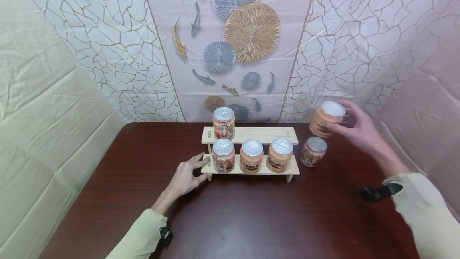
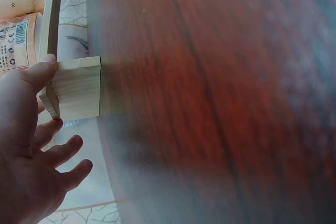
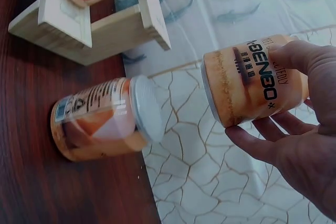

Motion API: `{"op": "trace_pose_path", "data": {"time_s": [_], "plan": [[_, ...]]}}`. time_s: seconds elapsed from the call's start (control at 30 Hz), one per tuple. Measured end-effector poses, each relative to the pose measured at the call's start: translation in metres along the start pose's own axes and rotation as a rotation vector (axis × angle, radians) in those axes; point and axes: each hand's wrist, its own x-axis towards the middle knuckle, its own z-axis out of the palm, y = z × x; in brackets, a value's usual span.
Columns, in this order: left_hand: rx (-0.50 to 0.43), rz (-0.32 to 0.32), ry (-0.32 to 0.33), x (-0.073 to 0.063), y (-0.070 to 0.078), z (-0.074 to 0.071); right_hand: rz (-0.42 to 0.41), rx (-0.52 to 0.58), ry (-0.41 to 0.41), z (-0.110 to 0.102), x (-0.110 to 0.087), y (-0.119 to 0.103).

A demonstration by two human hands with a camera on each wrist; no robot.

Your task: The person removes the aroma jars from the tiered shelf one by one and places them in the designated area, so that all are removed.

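Two-tier rack (image 1: pixel 290 178) sits toward the rear of the table (image 1: pixel 223 219), cloth backdrop (image 1: pixel 251 95) behind. Upper tier (image 1: pixel 262 134), rear: one jar (image 1: pixel 224 127) at its left end. Lower tier (image 1: pixel 295 166), front: three jars in a row, left jar (image 1: pixel 223 159) directly before the upper one, middle jar (image 1: pixel 251 158), right jar (image 1: pixel 279 158) near the right end. Loose jar (image 1: pixel 312 155) stands on the table just right of the rack. Left fingers (image 2: pixel 64 153) touch the lower tier's left end. Right fingers (image 3: pixel 257 142) have the held jar (image 3: pixel 239 80) off the table, above the loose one, maybe slightly behind; depth is hard to read there.
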Motion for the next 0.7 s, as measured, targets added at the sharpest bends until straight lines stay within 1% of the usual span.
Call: {"op": "trace_pose_path", "data": {"time_s": [0.13, 0.33, 0.5, 0.7], "plan": [[-0.001, -0.003, 0.002, 0.0, 0.001, -0.001, 0.005, -0.029, 0.024, -0.006, -0.004, 0.007], [-0.003, 0.002, 0.006, 0.001, 0.001, -0.001, 0.009, -0.047, 0.029, -0.014, -0.009, 0.02], [-0.004, 0.003, 0.004, 0.001, 0.002, -0.001, -0.013, -0.047, 0.038, -0.017, -0.014, 0.031], [-0.004, -0.003, 0.003, 0.0, 0.0, 0.0, -0.008, -0.061, 0.054, -0.018, -0.02, 0.042]]}}
